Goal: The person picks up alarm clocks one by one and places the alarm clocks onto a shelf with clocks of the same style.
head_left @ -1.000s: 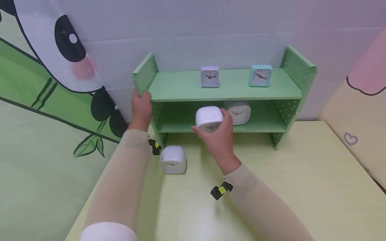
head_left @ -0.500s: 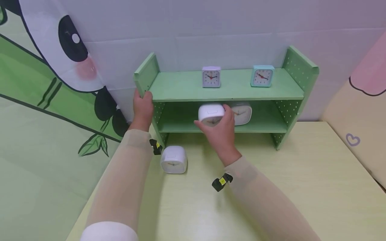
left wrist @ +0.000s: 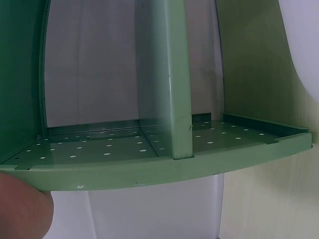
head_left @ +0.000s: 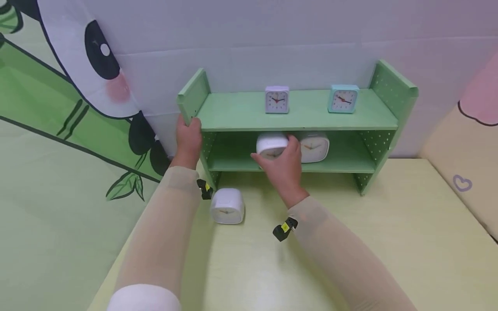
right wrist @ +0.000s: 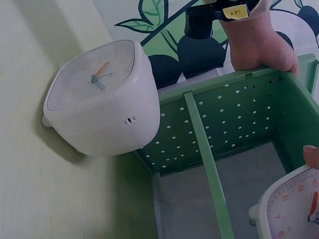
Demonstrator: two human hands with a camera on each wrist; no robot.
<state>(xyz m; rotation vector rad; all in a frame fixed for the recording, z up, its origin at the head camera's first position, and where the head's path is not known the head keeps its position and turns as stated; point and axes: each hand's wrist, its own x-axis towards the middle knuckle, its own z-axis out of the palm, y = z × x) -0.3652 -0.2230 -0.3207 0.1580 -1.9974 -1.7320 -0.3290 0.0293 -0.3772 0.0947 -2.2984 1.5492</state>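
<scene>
My left hand (head_left: 188,142) grips the left side panel of a green two-tier shelf (head_left: 233,113); part of that hand (left wrist: 25,206) shows at the panel's edge in the left wrist view. With thumb and fingers spread around its sides, my right hand (head_left: 283,168) holds a white alarm clock (head_left: 271,141) within the lower tier, face forward. Just right of it stands a second white alarm clock (head_left: 314,147), partly behind my fingers. A third white alarm clock (head_left: 227,206) sits on the table, below the shelf's left end. Whether the held clock touches the board is hidden.
On the top tier stand a purple clock (head_left: 277,100) and a turquoise clock (head_left: 343,99), set apart. The pale wooden table (head_left: 389,224) extends in front and to the right. A printed cloth (head_left: 249,43) hangs close behind the shelf.
My right hand has carried the white alarm clock from in front of the lower tier back into it. My left hand keeps its grip on the side panel. The head view has shifted slightly.
</scene>
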